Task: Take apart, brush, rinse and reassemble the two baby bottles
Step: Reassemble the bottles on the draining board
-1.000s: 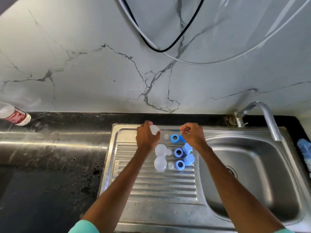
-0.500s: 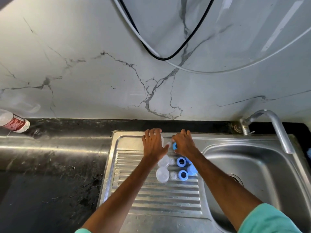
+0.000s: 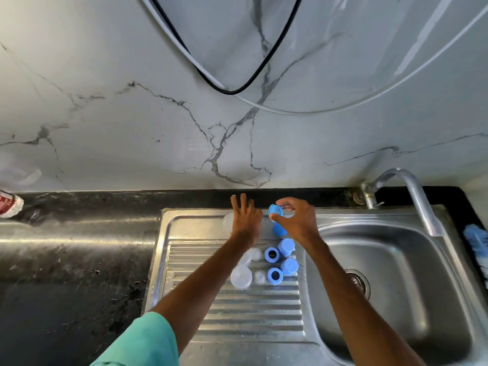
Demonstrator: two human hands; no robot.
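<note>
Blue collar ring (image 3: pixel 275 210) held above the sink drainboard (image 3: pixel 237 313); reassembly looks to be starting.
The right hand (image 3: pixel 295 223) pinches it by thumb and fingertips. The left hand (image 3: pixel 245 220) is spread, holding nothing, beside a clear bottle (image 3: pixel 228 220). The next move probably calls for seating a teat (image 3: pixel 260 276) in the ring.

Bottles in pieces on the drainboard (image 3: pixel 237 313). One blue ring (image 3: pixel 275 210) is up on edge, pinched by the right hand (image 3: pixel 297 223), with a blue cap (image 3: pixel 279 229) just below. Two more rings (image 3: pixel 271 254) lie hole-up, two caps (image 3: pixel 286 247) at their right, clear teats (image 3: pixel 260 276) and bottles (image 3: pixel 241 277) at their left.
</note>
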